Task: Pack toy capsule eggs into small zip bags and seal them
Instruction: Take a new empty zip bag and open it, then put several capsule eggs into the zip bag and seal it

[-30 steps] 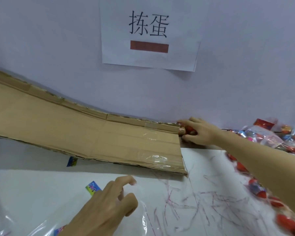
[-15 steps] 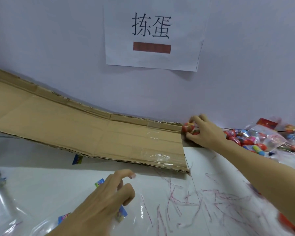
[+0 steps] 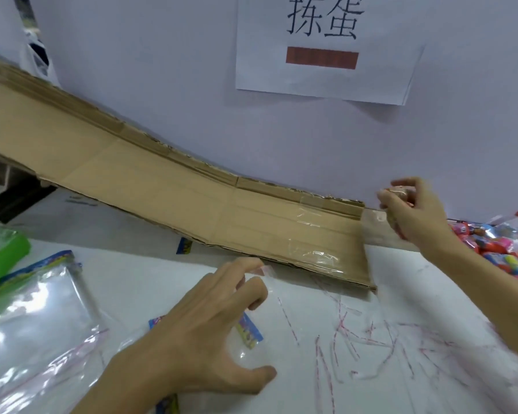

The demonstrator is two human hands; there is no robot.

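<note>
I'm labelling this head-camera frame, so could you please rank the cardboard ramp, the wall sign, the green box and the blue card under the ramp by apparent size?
1. cardboard ramp
2. wall sign
3. green box, cut off by the frame, so its rank is unsure
4. blue card

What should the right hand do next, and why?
Probably carry what it holds over to the small zip bag under the left hand. The right hand is raised near the wall, fingers curled round something blurred, likely a capsule egg, while the left hand's fingers are at the bag.
</note>
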